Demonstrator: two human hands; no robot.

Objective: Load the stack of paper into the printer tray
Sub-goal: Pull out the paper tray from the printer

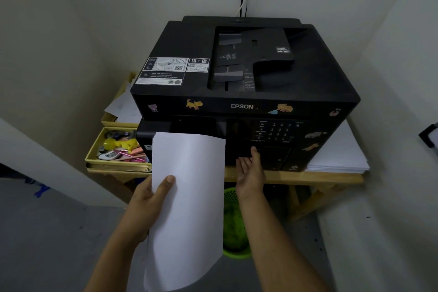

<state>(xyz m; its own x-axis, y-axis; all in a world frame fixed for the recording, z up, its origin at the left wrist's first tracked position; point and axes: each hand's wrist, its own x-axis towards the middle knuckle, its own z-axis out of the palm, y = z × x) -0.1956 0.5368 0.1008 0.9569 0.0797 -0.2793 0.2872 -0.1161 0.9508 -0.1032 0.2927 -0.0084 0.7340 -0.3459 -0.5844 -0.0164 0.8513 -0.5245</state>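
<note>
The paper stack (187, 208) hangs upright in front of the Epson printer (244, 92), seemingly kept aside so the tray can be opened first. The left hand (149, 204) pinches its left edge, thumb on top. The right hand (250, 170) is spread open and empty, fingertips touching the printer's lower front.

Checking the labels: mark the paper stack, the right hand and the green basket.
paper stack (187, 197): head view, middle of the top sheet.
right hand (250, 170): head view, open palm.
green basket (234, 225): head view, inner wall under the table.
</note>
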